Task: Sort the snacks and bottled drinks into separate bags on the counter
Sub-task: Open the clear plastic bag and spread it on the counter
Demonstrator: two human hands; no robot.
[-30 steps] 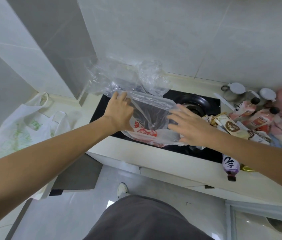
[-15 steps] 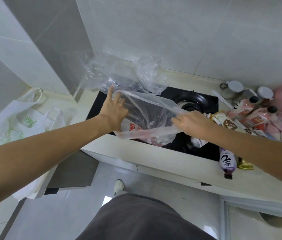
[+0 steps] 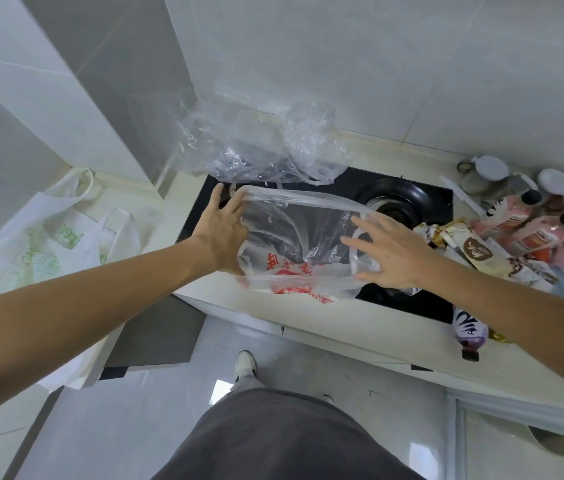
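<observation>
A clear plastic bag with red print [image 3: 291, 271] lies open-mouthed on the black stove top [image 3: 422, 192]. My left hand [image 3: 221, 233] grips the bag's left rim and holds it up. My right hand [image 3: 391, 254] rests with spread fingers on the bag's right side, over its handle loop. Right of it is a heap of snack packets [image 3: 474, 252] and two pink bottled drinks [image 3: 540, 233]. A purple bottled drink [image 3: 469, 332] lies at the counter's front edge. A second, crumpled clear bag [image 3: 260, 147] sits behind, against the wall.
A white bag with green print [image 3: 38, 247] lies on the counter at the far left. Two white-lidded jars [image 3: 488, 168] stand at the back right near the wall. The burner ring [image 3: 391, 202] is just behind my right hand. My legs and a shoe show below.
My right hand has let go of the bag's rim and spread its fingers over the bag's right side. The bag's mouth is stretched wider. My left hand keeps its hold.
</observation>
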